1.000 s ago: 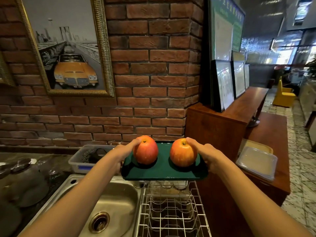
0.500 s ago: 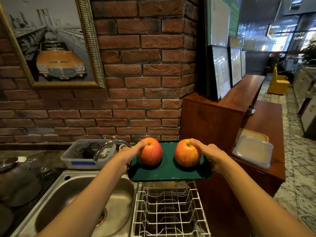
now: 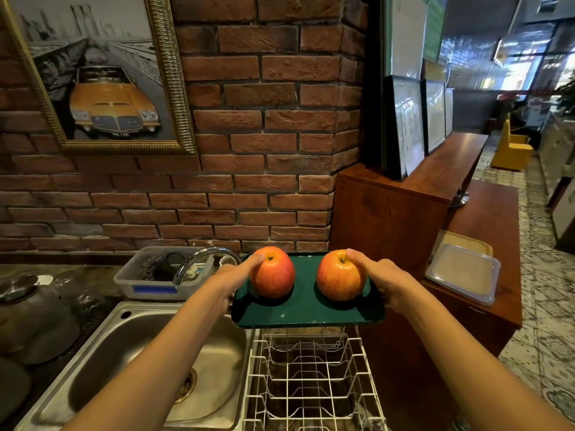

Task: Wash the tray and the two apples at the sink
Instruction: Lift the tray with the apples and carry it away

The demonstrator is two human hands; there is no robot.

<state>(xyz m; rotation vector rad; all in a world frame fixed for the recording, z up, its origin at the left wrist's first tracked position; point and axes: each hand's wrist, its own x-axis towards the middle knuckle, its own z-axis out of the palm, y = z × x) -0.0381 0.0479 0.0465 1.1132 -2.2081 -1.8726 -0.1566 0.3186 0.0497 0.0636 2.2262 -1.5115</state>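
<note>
I carry a dark green tray [image 3: 306,309] level above the white wire dish rack [image 3: 311,377], just right of the steel sink [image 3: 146,346]. Two red-orange apples stand upright on it: the left apple [image 3: 273,273] and the right apple [image 3: 339,275]. My left hand [image 3: 231,279] grips the tray's left edge, its thumb pressed on the left apple. My right hand [image 3: 381,278] grips the right edge, thumb on top of the right apple. The fingers under the tray are hidden.
A curved chrome faucet [image 3: 203,259] rises behind the sink, in front of a clear plastic tub [image 3: 155,279] of scrubbers. Dark pots [image 3: 34,309] sit left. A wooden cabinet [image 3: 404,219] with plastic lids [image 3: 463,272] stands right. A brick wall is ahead.
The view has dropped and moved closer to the sink; the faucet came into sight. The tray with both apples stays held level over the rack, hands unchanged.
</note>
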